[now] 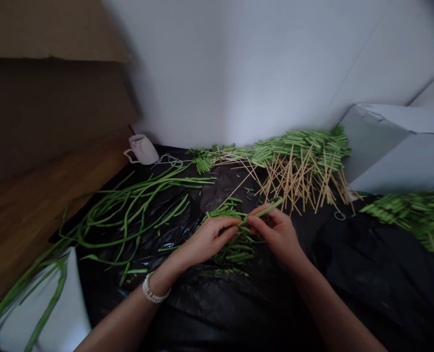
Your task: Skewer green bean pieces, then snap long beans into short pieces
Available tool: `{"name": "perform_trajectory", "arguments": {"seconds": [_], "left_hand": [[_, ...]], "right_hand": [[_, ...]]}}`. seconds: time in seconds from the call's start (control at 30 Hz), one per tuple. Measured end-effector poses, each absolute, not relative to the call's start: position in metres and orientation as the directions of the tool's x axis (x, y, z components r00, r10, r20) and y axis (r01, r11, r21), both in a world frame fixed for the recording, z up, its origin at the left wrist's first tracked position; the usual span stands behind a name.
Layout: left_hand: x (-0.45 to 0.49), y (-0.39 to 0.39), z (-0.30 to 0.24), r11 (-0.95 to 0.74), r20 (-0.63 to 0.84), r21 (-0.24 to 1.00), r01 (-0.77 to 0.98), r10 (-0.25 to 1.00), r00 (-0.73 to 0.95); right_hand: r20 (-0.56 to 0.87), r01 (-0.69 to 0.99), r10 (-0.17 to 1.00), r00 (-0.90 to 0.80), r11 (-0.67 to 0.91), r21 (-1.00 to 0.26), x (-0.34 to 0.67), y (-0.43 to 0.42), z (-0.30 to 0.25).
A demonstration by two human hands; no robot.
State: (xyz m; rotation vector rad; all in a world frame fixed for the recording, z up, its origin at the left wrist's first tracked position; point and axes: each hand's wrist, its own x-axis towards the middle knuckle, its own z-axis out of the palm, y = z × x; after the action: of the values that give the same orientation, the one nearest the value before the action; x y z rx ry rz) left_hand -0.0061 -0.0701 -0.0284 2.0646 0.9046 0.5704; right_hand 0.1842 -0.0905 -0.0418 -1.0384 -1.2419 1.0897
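Both hands at frame centre, over a black plastic sheet (209, 308). Left hand (217, 233): fingers closed to a pinch, thumb against fingertips, on a green bean strand (271, 205). Right hand (275, 232): also pinched nearly closed on the same strand, fingers curled; strand runs between the hands and bends up over the right one. Hands near each other, a small gap between. Can't tell exactly where the strand's left end sits; the fingers cover it.

Cut green pieces (239, 255) heaped right under and around the hands. White beaded bracelet (152, 289) on left wrist.

Long uncut beans (128, 210) sprawl across left of frame, some draped over a white panel (68, 298) at lower left.

Upper right of centre: big pile of threaded green pieces (297, 144), wooden skewers (293, 183) sticking out toward the hands, crossing at all angles. Another green stack (415, 215) at right edge, below a white box (393, 146).

Upper left of centre: mug (143, 149) on the sheet's edge, tangled pale cord (171, 160) just beside it. Brown cardboard (51, 98) fills upper left.
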Motion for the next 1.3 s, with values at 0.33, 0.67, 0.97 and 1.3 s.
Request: {"name": "perform_trajectory", "arguments": {"seconds": [0.33,0.67,0.97,1.3], "left_hand": [[-0.006,-0.071,-0.031,-0.485,0.144,0.736,0.472,0.794,0.590],[-0.009,-0.066,-0.039,-0.469,0.240,0.789,0.397,0.830,0.503],[-0.004,-0.072,-0.029,-0.031,-0.110,0.980,0.198,0.742,0.662],[-0.009,-0.070,-0.027,0.193,-0.192,0.977,0.090,0.618,0.762]], "right_hand": [[0.188,-0.089,0.980,-0.057,0.183,-0.979,0.185,-0.096,-0.038],[0.134,-0.089,0.979,-0.154,0.121,-0.989,0.183,-0.098,-0.040],[0.097,-0.236,0.983,-0.155,0.059,-0.970,0.180,-0.095,-0.041],[0.064,-0.207,0.997,-0.041,0.054,-0.977,0.189,-0.090,-0.047]]}}
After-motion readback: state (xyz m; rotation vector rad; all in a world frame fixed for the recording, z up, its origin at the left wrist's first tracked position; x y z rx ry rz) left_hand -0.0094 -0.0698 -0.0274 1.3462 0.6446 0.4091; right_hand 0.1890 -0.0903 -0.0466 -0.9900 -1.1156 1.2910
